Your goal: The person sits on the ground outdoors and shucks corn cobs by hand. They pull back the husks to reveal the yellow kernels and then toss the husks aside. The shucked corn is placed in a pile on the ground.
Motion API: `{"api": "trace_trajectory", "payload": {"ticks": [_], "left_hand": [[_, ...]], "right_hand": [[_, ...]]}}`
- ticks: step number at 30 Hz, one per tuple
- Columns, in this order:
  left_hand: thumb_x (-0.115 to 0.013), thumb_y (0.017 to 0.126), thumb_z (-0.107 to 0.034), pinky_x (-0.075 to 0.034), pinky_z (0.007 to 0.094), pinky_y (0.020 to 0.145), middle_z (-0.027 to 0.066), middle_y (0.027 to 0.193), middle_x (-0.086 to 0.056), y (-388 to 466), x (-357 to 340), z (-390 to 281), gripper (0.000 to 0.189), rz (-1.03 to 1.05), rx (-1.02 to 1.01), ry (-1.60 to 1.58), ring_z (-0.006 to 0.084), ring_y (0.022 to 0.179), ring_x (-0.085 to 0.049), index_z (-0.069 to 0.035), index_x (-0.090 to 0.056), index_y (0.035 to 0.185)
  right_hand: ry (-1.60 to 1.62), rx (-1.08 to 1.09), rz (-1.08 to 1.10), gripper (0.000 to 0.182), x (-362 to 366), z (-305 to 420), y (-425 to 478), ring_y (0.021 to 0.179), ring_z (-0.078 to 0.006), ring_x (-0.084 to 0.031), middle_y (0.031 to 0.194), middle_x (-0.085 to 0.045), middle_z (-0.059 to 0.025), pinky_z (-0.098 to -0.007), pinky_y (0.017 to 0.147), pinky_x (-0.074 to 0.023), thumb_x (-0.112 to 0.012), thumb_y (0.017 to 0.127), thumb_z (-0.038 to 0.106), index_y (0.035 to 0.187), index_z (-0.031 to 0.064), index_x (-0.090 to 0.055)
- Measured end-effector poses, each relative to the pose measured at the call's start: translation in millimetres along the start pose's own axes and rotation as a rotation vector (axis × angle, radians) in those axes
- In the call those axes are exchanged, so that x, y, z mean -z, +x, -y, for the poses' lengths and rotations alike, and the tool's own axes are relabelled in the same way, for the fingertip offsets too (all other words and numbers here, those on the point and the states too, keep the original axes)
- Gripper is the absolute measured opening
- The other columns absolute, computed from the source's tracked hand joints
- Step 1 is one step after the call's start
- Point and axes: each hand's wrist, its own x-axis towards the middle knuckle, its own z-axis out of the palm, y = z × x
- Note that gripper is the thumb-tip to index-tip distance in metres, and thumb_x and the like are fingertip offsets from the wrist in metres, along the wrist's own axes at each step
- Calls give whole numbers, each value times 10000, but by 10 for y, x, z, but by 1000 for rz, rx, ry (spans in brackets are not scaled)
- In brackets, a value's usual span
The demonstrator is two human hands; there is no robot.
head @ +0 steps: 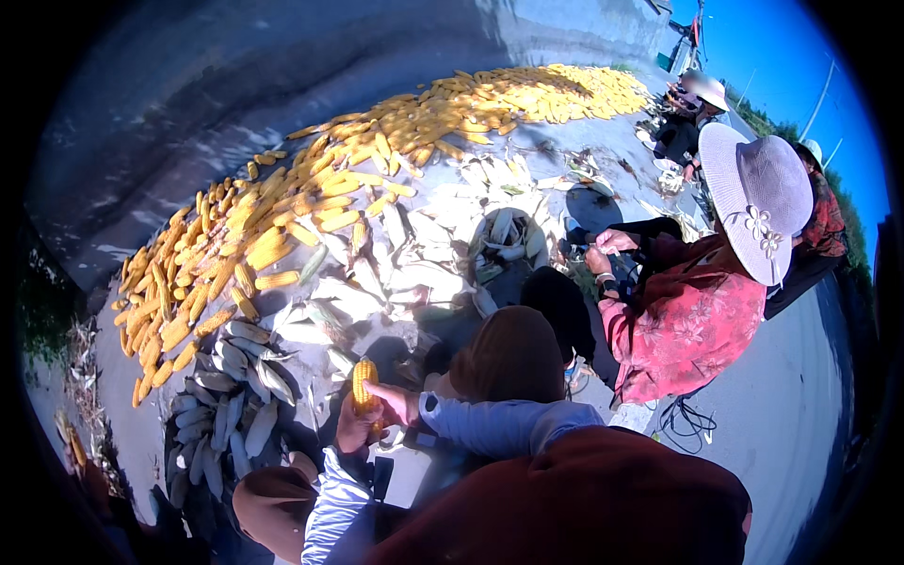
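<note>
Between my two hands stands a husked yellow ear of corn [365, 385], roughly upright in front of my knees. My left hand [356, 425] grips its lower part from the left. On the other side my right hand [393, 404] touches the ear, the thumb lying across its kernels. Unhusked ears in pale husks [222, 417] lie in a heap at the left, near my left knee. Beyond my hands, loose pale husks [424, 275] are scattered over the concrete.
A long pile of husked yellow corn [261, 226] runs beside the concrete wall [318, 49]. Close on my right sits a person in a sun hat [766, 191], hands raised over husks. More people sit farther along. A dark cable [685, 420] lies coiled on the ground behind that person.
</note>
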Motion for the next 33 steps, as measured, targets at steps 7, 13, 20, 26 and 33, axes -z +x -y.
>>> {"api": "trace_trajectory", "payload": {"ticks": [7,13,20,26,33], "left_hand": [[-592,801,-263,-454,438,736,79,1114,-495,-105,-212,-246,526,15,213,21,249,929,-545,-148,-332,1243],[-596,790,-283,-480,382,670,60,955,-569,-154,-246,-318,376,48,184,-31,211,800,-597,-120,-464,1102],[-538,851,-184,-489,292,662,71,967,-590,-278,-275,-469,255,40,57,-193,166,802,-593,-72,-505,1077],[-514,854,-152,-485,289,659,84,929,-591,-281,-221,-465,232,26,2,-246,169,778,-593,-52,-504,1062],[-520,854,-149,-479,270,659,59,908,-596,-289,-199,-475,200,-2,0,-246,155,767,-595,-67,-528,1037]], "right_hand": [[202,-11,101,489,222,-13,44,724,-219,-586,856,-599,-57,-357,630,-494,-563,740,520,1019,120,-534],[270,-63,73,435,522,-154,271,756,-198,-583,861,-595,-71,-326,649,-481,-533,781,468,961,72,-536],[243,-105,109,184,346,-167,-97,740,-154,-571,863,-586,-12,-308,633,-479,-537,833,261,959,127,-539],[287,-238,148,190,563,-310,113,744,-199,-582,811,-596,-77,-322,623,-475,-531,833,228,945,75,-545],[151,-99,199,321,722,-438,156,778,-225,-565,890,-576,-99,-335,672,-460,-628,723,119,1013,21,-532]]}}
